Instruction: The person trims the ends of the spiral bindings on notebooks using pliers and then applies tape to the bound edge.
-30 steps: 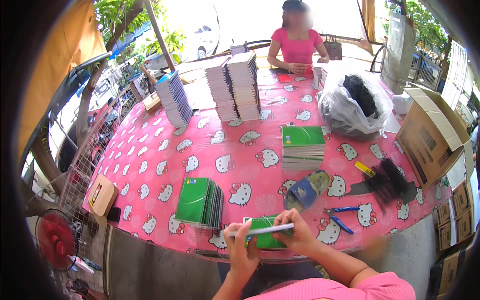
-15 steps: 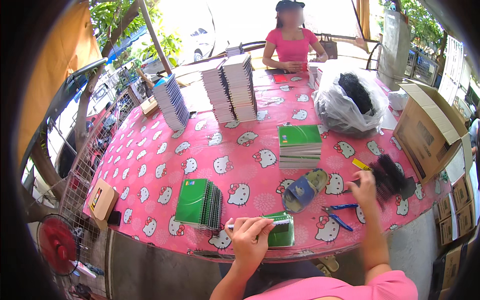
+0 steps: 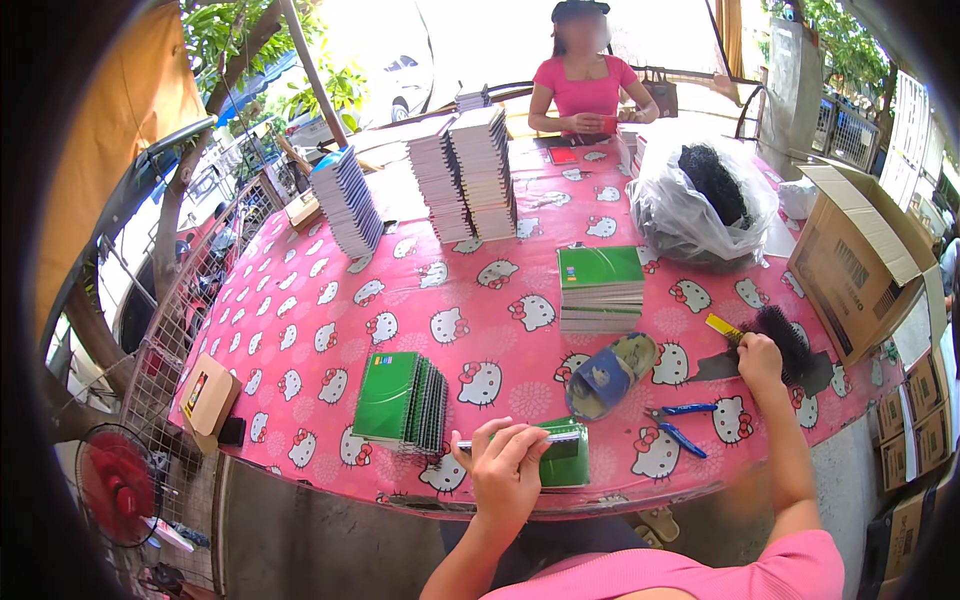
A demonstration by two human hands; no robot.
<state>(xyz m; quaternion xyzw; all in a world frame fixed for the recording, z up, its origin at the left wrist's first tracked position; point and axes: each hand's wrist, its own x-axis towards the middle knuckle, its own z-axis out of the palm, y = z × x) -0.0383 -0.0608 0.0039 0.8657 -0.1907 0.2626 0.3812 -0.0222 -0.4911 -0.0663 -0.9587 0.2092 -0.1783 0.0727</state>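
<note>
My left hand (image 3: pixel 503 462) is closed on a small green notebook (image 3: pixel 568 466) near the table's front edge, its fingers over the punched top edge. My right hand (image 3: pixel 762 362) reaches to a heap of black spiral binding coils (image 3: pixel 783 335) at the right. Its fingers are curled together at the heap's edge, and what they pinch is hidden. Between the hands lie blue-handled pliers (image 3: pixel 683 432) and a blue slipper (image 3: pixel 612 375). Left of my left hand stands a row of green notebooks (image 3: pixel 400 402) with black coils.
A stack of green notebooks (image 3: pixel 601 295) sits beyond the slipper, near a yellow strip (image 3: pixel 723 327). Tall notebook stacks (image 3: pixel 482 180) stand farther back. A plastic bag (image 3: pixel 660 215) of black coils and an open carton (image 3: pixel 850 275) are at the right. Another person (image 3: pixel 585 90) works across the table.
My right hand has moved right and slightly forward into the black coils, its fingers closing. My left hand stays on the notebook. The other person's hands have risen with a red item.
</note>
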